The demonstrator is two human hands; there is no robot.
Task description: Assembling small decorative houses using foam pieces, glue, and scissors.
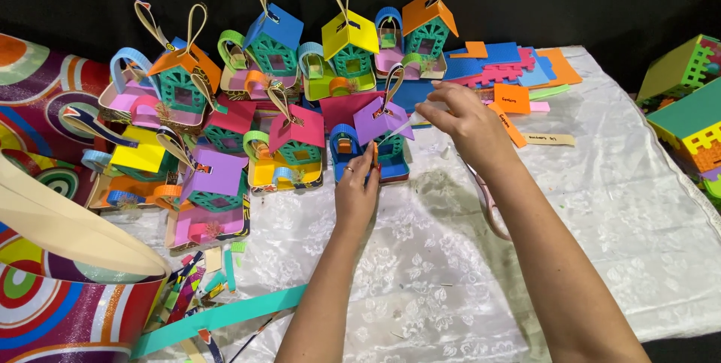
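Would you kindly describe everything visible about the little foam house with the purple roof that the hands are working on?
The small foam house has a slanted purple roof with a ribbon loop rising from it, teal lattice walls and a blue base with a blue arch in front. It stands upright on the white patterned cloth, at the front of the cluster. The left hand touches its front; the right hand hovers beside the roof.

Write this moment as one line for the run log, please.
left hand: pinches small orange piece | right hand: holds thin applicator over purple-roofed foam house | surface: white cloth
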